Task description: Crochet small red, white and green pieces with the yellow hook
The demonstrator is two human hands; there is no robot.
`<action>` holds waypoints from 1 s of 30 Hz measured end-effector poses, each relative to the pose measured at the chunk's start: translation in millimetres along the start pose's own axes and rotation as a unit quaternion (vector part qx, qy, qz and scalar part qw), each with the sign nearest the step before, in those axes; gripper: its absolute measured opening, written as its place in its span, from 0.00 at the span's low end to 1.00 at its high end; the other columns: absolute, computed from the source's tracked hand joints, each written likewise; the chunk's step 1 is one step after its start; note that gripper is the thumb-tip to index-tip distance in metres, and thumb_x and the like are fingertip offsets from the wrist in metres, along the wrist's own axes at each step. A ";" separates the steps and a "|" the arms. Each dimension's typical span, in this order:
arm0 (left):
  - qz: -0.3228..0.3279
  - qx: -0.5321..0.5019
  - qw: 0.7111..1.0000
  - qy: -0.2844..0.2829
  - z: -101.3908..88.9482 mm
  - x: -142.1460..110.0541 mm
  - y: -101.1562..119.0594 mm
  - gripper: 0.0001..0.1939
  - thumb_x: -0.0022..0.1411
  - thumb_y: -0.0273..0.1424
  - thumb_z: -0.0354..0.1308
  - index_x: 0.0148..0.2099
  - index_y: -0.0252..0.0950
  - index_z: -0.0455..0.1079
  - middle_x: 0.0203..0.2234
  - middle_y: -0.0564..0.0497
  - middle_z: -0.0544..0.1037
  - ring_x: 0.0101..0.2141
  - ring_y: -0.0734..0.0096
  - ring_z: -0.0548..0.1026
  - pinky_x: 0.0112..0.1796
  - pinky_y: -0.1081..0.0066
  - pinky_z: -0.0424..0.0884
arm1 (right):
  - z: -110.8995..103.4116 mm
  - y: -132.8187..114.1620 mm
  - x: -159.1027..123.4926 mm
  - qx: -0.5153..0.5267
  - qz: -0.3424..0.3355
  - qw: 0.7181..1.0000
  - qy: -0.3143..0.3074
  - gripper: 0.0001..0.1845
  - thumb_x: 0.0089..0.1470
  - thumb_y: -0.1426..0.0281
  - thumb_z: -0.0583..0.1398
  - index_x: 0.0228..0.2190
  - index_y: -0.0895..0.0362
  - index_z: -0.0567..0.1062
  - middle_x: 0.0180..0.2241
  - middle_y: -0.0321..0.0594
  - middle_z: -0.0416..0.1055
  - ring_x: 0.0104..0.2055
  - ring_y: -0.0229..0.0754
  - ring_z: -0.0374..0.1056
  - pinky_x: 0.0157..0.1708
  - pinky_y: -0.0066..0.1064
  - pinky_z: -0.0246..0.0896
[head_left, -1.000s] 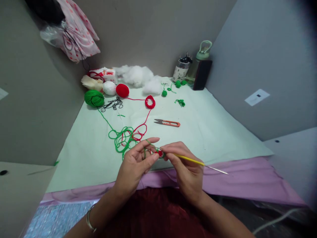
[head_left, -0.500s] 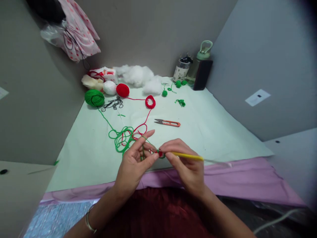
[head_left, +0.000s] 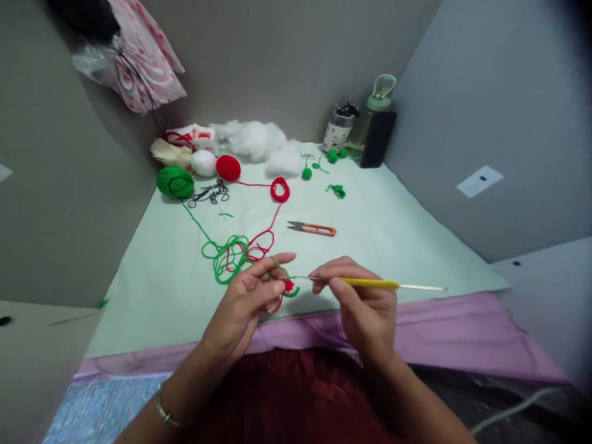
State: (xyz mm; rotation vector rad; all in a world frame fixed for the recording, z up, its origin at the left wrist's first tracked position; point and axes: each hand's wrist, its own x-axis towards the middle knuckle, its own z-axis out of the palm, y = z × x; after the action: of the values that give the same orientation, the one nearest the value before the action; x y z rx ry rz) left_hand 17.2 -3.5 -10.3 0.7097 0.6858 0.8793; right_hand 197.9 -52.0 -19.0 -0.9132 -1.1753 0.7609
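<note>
Crocheting evenly calls for the left hand (head_left: 245, 302), half open and pinching the red-and-green crochet piece (head_left: 289, 287) above the worktop (head_left: 180, 302) near side, to tension the green yarn (head_left: 226, 264) lightly, and the right hand (head_left: 367, 302), closed pen-like round the crochet hook (head_left: 370, 283), to draw loops smoothly.

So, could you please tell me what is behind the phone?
A bottle stands behind the phone, its top and left side showing; the phone hides the rest and anything else directly behind it.

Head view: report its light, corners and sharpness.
Head view: soft light, no harsh glare; head view: upper right corner goes nearly black; head view: orange snips fairly crisp, the small crochet piece soft in detail, yellow-handled hook without heavy blur.
</note>
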 end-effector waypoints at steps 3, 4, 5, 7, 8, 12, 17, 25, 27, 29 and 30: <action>0.018 0.034 0.999 0.006 -0.6 -0.9 -2.5 0.19 0.56 0.32 0.76 0.51 0.42 0.86 0.32 0.53 0.73 0.26 0.80 0.63 0.26 0.78 0.62 | -0.4 3.6 2.8 0.075 0.056 0.995 -0.019 0.07 0.66 0.69 0.65 0.40 0.49 0.87 0.34 0.36 0.80 0.31 0.37 0.74 0.33 0.33 0.70; 0.026 0.045 0.999 0.008 -0.2 -1.3 -3.9 0.19 0.56 0.32 0.76 0.51 0.43 0.86 0.32 0.53 0.74 0.26 0.79 0.64 0.27 0.78 0.64 | 0.9 5.4 3.0 0.086 0.068 0.994 -0.028 0.07 0.66 0.68 0.66 0.39 0.49 0.87 0.35 0.36 0.80 0.31 0.37 0.74 0.33 0.32 0.70; 0.034 0.056 0.998 0.009 0.5 -1.7 -5.3 0.19 0.56 0.32 0.76 0.51 0.44 0.86 0.32 0.53 0.75 0.28 0.78 0.66 0.28 0.78 0.65 | 2.9 7.3 2.9 0.086 0.071 0.993 -0.034 0.07 0.66 0.68 0.66 0.39 0.48 0.87 0.35 0.37 0.81 0.33 0.38 0.75 0.35 0.32 0.70; 0.044 0.070 0.997 0.005 2.3 -2.2 -7.5 0.19 0.57 0.32 0.76 0.52 0.46 0.86 0.33 0.52 0.77 0.31 0.75 0.70 0.32 0.77 0.68 | 7.7 10.4 2.3 0.070 0.062 0.995 -0.036 0.07 0.65 0.68 0.66 0.40 0.47 0.87 0.38 0.38 0.82 0.40 0.41 0.77 0.40 0.33 0.72; 0.045 0.074 0.996 0.003 3.3 -2.4 -8.2 0.20 0.57 0.32 0.76 0.52 0.46 0.86 0.34 0.52 0.79 0.33 0.73 0.72 0.34 0.77 0.69 | 10.1 11.5 1.9 0.060 0.057 0.996 -0.034 0.07 0.65 0.68 0.66 0.40 0.47 0.87 0.39 0.38 0.83 0.43 0.42 0.77 0.43 0.35 0.73; 0.039 0.070 0.997 0.010 6.5 -2.1 -8.6 0.20 0.56 0.33 0.77 0.52 0.45 0.86 0.36 0.50 0.82 0.37 0.69 0.76 0.39 0.73 0.73 | 15.5 11.4 0.7 0.051 0.067 0.996 -0.023 0.07 0.66 0.67 0.66 0.40 0.47 0.87 0.39 0.39 0.83 0.41 0.42 0.77 0.43 0.35 0.74; 0.034 0.049 0.998 0.022 8.0 0.8 -9.4 0.19 0.57 0.34 0.77 0.51 0.45 0.86 0.37 0.50 0.84 0.38 0.68 0.77 0.42 0.72 0.72 | 16.5 8.0 2.0 0.050 0.067 0.996 -0.029 0.07 0.65 0.67 0.66 0.40 0.49 0.87 0.39 0.40 0.81 0.35 0.39 0.74 0.34 0.32 0.72; 0.008 0.061 0.997 0.046 7.2 -0.1 -7.5 0.23 0.56 0.35 0.77 0.55 0.44 0.84 0.32 0.52 0.78 0.30 0.75 0.69 0.30 0.76 0.62 | 15.3 11.6 0.8 0.058 0.064 0.996 0.028 0.06 0.66 0.67 0.65 0.40 0.48 0.86 0.38 0.37 0.78 0.31 0.37 0.74 0.32 0.33 0.75; 0.009 0.052 0.998 0.045 7.0 0.0 -6.9 0.23 0.56 0.35 0.77 0.54 0.43 0.84 0.32 0.51 0.78 0.31 0.74 0.70 0.31 0.75 0.63 | 14.3 11.2 0.2 0.048 0.058 0.997 0.030 0.07 0.66 0.68 0.65 0.40 0.48 0.86 0.37 0.37 0.78 0.32 0.37 0.75 0.33 0.33 0.75; 0.007 0.039 0.998 0.044 6.6 0.4 -6.4 0.23 0.55 0.35 0.77 0.54 0.42 0.84 0.32 0.51 0.78 0.32 0.73 0.71 0.32 0.75 0.63 | 13.2 10.4 -0.1 0.037 0.043 0.998 0.034 0.08 0.67 0.69 0.64 0.40 0.49 0.85 0.36 0.37 0.78 0.32 0.37 0.76 0.34 0.33 0.75; 0.006 0.034 0.998 0.044 6.3 0.6 -6.2 0.23 0.54 0.34 0.77 0.53 0.42 0.84 0.32 0.51 0.78 0.32 0.73 0.71 0.32 0.75 0.64 | 12.7 9.8 -0.1 0.030 0.032 0.998 0.041 0.08 0.67 0.70 0.64 0.41 0.49 0.85 0.37 0.37 0.78 0.32 0.38 0.76 0.34 0.33 0.74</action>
State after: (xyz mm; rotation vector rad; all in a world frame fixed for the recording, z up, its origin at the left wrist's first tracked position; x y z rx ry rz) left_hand 25.0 -7.5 -11.6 0.7403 0.7932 0.9062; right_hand 185.3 -45.3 -26.2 -0.9271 -1.0491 0.7989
